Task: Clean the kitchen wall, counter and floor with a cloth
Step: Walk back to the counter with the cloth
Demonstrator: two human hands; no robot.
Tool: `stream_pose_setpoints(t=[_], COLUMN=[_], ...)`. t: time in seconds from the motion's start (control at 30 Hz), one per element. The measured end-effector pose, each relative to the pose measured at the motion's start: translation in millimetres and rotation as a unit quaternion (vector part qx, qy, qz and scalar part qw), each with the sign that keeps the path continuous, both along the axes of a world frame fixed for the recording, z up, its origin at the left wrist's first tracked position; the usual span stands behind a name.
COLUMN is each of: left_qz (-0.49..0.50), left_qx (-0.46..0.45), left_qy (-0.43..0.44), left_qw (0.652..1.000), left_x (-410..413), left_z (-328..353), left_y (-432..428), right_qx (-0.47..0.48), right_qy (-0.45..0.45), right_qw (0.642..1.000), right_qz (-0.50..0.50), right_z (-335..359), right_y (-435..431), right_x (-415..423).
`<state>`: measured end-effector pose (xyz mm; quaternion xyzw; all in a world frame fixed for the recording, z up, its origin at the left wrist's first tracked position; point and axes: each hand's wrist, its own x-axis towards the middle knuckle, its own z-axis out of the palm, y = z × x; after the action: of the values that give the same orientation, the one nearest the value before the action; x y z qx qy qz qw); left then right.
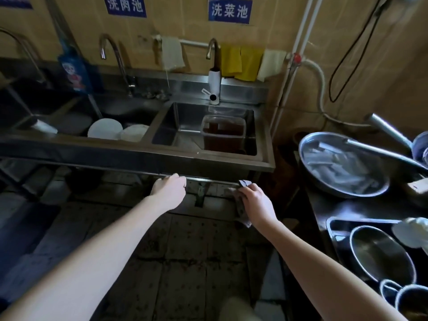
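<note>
My right hand (254, 200) grips a grey cloth (242, 210) and holds it against the horizontal steel bar (208, 179) under the front of the steel sink unit (139, 156). The cloth hangs down below my fingers. My left hand (169, 187) has its fingers curled over the same bar further left. The tiled floor (185, 251) below is dark and stained. The tan tiled wall (185, 26) rises behind the sinks.
The right basin holds a plastic tub (222, 135) of brown liquid; white plates (105, 128) lie in the left basin. Yellow and white cloths (243, 60) hang on the wall. A counter on the right carries a large steel bowl (342, 163) and pans (382, 253).
</note>
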<state>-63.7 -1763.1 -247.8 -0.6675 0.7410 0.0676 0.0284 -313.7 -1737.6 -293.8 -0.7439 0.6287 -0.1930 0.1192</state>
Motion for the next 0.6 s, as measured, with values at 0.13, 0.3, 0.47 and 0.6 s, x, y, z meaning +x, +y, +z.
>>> stream_pose_setpoints(t=[0.13,0.3,0.47,0.6], left_qz=[0.005,0.027,0.038,0.046], left_qx=[-0.005,0.001,0.026,0.035], left_qy=[-0.004,-0.001,0.015,0.023], left_qw=[1.0,1.0,0.999,0.998], left_x=[2.4,-3.7,-20.9,-30.1], left_z=[0.5,-8.0,-18.2,-25.6], left_y=[-43.6,-114.5,-170.2,-203.4], right_qx=[0.002,0.012,0.044,0.064], right_qy=[0.007,0.004,0.003,-0.007], right_qw=[1.0,1.0,0.999,0.998], right_qz=[-0.005,-0.012,-0.019,-0.02], right_z=[-2.2,-11.7,-22.3,-33.8], right_y=[-48.1,-126.8,-189.9,-229.4], right_x=[0.3,-7.3,-18.3,-20.2])
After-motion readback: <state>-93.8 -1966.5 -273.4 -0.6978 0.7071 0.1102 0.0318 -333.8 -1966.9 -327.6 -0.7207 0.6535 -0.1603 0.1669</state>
